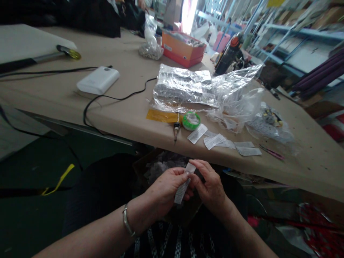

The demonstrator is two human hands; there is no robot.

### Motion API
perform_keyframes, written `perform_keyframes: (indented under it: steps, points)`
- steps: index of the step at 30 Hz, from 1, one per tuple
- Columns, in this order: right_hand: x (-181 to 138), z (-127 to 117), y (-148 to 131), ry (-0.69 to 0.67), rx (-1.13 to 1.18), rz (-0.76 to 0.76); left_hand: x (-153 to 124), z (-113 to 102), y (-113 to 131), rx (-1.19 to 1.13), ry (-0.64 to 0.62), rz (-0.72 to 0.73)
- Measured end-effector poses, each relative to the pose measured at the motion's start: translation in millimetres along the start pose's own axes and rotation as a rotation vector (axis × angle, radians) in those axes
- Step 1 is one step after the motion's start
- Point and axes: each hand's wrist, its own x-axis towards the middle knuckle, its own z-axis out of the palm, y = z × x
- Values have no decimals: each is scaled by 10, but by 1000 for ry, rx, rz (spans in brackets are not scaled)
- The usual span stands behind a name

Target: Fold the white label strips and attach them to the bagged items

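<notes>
A narrow white printed label (180, 192) is held over my lap, below the table's front edge. My left hand (168, 184) pinches it near its middle between thumb and fingers. At its upper end, my right hand (209, 182) has thumb and fingertips closed on the strip. Beneath and behind the hands, a box with many pale scraps (161, 164) is partly hidden. On the table edge ahead lie several more printed labels (214, 141), next to a green round container (191, 121) and a soldering-iron-like tool (176, 131) with its tip pointing toward me.
Silvery plastic packaging (182, 86) covers the table's middle. A white power bank (98, 80) and a black cable (118, 97) lie left of it. Pink tweezers (272, 152) rest at the right. An orange box (183, 49) and a bag of small parts (151, 49) stand farther back.
</notes>
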Motion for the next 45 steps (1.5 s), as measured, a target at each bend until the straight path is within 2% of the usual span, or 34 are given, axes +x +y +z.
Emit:
perform_keyframes:
  steps: [6,12,15,20,25,31,36,41,43,45]
  points:
    - [2,45,-18,17,86,52,-15,-31,0,-21,-11,9]
    - [25,92,-28,-33,197,141,-20,-54,9,-8,32,17]
    - [67,98,-27,-1,363,252,-25,-68,11,-27,20,31]
    - [140,102,-2,-115,698,434,-33,-100,-7,-9,4,52]
    - [158,155,47,-109,855,450,-36,-109,-14,-8,8,50]
    - [202,181,111,-399,1142,542,-63,-55,11,29,-3,22]
    - [225,231,112,-444,1360,527,-78,-14,37,32,0,8]
    - [226,254,91,-447,1331,525,-81,-18,59,44,7,19]
    - [223,232,58,-374,1218,503,-90,-34,71,38,-4,32]
    - [214,203,14,-235,1075,463,-100,-56,87,16,-13,66]
